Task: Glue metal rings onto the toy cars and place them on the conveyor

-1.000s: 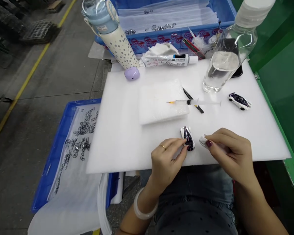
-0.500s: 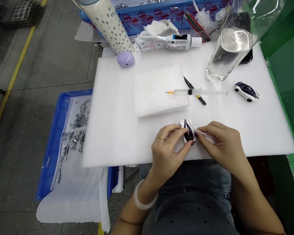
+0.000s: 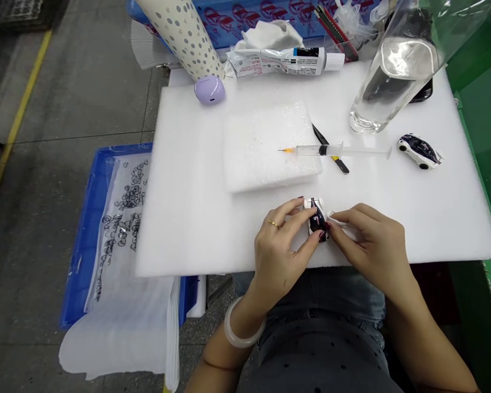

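Note:
A small white and dark toy car (image 3: pixel 317 219) lies on the white foam board (image 3: pixel 188 218), close to its front edge. My left hand (image 3: pixel 284 240) is closed around the car, its fingers at the far end and its thumb at the near end. Pinched in my right hand (image 3: pixel 370 240) is a white cloth (image 3: pixel 339 219), which meets the car's right side. Beyond my hands a syringe (image 3: pixel 317 150) with an orange tip rests across a foam block (image 3: pixel 265 147). Black tweezers (image 3: pixel 331 150) lie partly under the syringe.
A second toy car (image 3: pixel 419 151) stands at the right. Behind are a clear bottle of liquid (image 3: pixel 387 82), a white tube (image 3: pixel 286 61), a purple case (image 3: pixel 210 90) and a dotted tumbler (image 3: pixel 188 38). A blue tray (image 3: pixel 84 234) with small dark wire-like pieces sits at the left, below the board.
The camera view has shifted slightly. My right hand and the cloth have come closer to the toy car's side, while my left hand keeps its hold.

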A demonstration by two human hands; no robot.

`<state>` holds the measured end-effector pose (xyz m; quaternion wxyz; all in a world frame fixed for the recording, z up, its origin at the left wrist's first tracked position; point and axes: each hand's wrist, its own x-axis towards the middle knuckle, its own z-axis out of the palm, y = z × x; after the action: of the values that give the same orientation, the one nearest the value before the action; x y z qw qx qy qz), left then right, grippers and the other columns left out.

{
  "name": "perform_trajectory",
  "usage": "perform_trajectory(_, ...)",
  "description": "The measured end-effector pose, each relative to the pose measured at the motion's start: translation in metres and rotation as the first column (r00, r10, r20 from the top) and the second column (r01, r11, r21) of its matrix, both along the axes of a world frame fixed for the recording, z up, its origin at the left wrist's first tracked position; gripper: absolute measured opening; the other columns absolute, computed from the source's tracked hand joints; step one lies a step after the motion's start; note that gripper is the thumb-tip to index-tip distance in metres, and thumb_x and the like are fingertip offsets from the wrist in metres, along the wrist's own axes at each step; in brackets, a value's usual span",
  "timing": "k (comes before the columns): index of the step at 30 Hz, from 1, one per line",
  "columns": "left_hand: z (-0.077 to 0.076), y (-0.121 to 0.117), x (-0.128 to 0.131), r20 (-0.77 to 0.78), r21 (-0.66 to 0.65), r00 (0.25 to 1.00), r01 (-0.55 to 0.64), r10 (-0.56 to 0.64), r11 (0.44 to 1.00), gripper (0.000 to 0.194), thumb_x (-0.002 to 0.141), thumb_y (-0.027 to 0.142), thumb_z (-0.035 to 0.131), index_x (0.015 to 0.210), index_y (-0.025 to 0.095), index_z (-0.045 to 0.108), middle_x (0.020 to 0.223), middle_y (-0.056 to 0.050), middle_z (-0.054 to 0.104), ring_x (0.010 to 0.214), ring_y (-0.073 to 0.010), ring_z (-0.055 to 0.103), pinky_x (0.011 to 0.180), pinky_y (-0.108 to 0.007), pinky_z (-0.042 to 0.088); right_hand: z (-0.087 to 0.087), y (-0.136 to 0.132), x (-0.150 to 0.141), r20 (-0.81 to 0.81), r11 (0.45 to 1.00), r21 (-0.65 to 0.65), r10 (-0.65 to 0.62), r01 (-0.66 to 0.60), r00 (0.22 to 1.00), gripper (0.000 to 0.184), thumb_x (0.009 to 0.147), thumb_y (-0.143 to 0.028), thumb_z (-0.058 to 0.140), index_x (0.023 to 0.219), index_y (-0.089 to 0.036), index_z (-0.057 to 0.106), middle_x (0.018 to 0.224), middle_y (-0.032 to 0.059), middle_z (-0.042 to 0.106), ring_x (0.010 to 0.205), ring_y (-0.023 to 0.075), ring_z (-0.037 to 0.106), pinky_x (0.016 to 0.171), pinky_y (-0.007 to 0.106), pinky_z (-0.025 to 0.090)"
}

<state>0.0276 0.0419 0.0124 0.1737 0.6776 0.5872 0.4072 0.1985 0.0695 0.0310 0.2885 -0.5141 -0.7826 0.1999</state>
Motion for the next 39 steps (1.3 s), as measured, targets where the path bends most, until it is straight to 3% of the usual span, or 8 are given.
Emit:
perform_trajectory(6,0.0027,-0.0013,-0.0046,0.066,-0.038,0.998,0.008,-0.006,0.999,0.028,0.084,0.020,0.077,0.112,0.020,0.070,0.120,-0.007,0.069,0.110,-0.0222,0.067,0.096,-0.039,0.058,0.0019,0.0019,0.0019,-0.058,0.999,-0.041,-0.010,0.007,0.998,0.007,0.092,-0.020,0.065,0.091,-0.017,0.071,0.077,0.0003,0.066,0.056,0.0066,0.053,0.049,0.021,0.036)
perform_trajectory(11,0.0035,-0.0034,-0.0049,0.063,-0.014,0.997,-0.050,0.051,0.999,0.008,0.085,0.016,0.074,0.091,0.019,0.071,0.105,-0.005,0.072,0.100,-0.0201,0.069,0.090,-0.037,0.059,0.0023,0.0033,0.0024,-0.070,0.998,-0.070,-0.003,-0.002,0.998,0.008,0.092,-0.019,0.064,0.090,-0.017,0.071,0.076,0.0002,0.066,0.054,0.0063,0.049,0.047,0.022,0.034)
perform_trajectory(15,0.0027,-0.0036,-0.0032,0.051,-0.002,0.998,-0.032,0.032,0.999,0.005,0.085,0.015,0.074,0.085,0.018,0.070,0.104,-0.005,0.071,0.099,-0.0196,0.069,0.088,-0.036,0.058,0.0023,0.0030,0.0025,-0.071,0.998,-0.066,-0.002,-0.003,0.997,0.008,0.092,-0.019,0.064,0.091,-0.017,0.071,0.076,0.0001,0.066,0.054,0.0057,0.049,0.047,0.021,0.033)
perform_trajectory(36,0.0037,-0.0028,-0.0005,0.047,-0.001,0.997,-0.062,0.062,0.998,0.006,0.085,0.015,0.074,0.084,0.018,0.069,0.101,-0.004,0.071,0.099,-0.0182,0.068,0.089,-0.033,0.057,-0.0018,0.0000,0.0045,-0.033,0.999,-0.045,0.018,-0.020,0.999,0.006,0.091,-0.022,0.066,0.090,-0.017,0.070,0.077,-0.0003,0.065,0.060,0.0074,0.057,0.051,0.021,0.038)
perform_trajectory(39,0.0067,0.0011,-0.0063,0.052,-0.045,0.999,0.002,0.001,0.999,0.022,0.083,0.018,0.077,0.102,0.019,0.067,0.116,-0.007,0.068,0.111,-0.0220,0.064,0.096,-0.038,0.054,-0.0015,0.0006,0.0041,-0.045,0.998,-0.065,0.019,-0.022,0.999,0.007,0.091,-0.022,0.065,0.091,-0.018,0.071,0.077,-0.0005,0.065,0.057,0.0067,0.054,0.049,0.021,0.037)
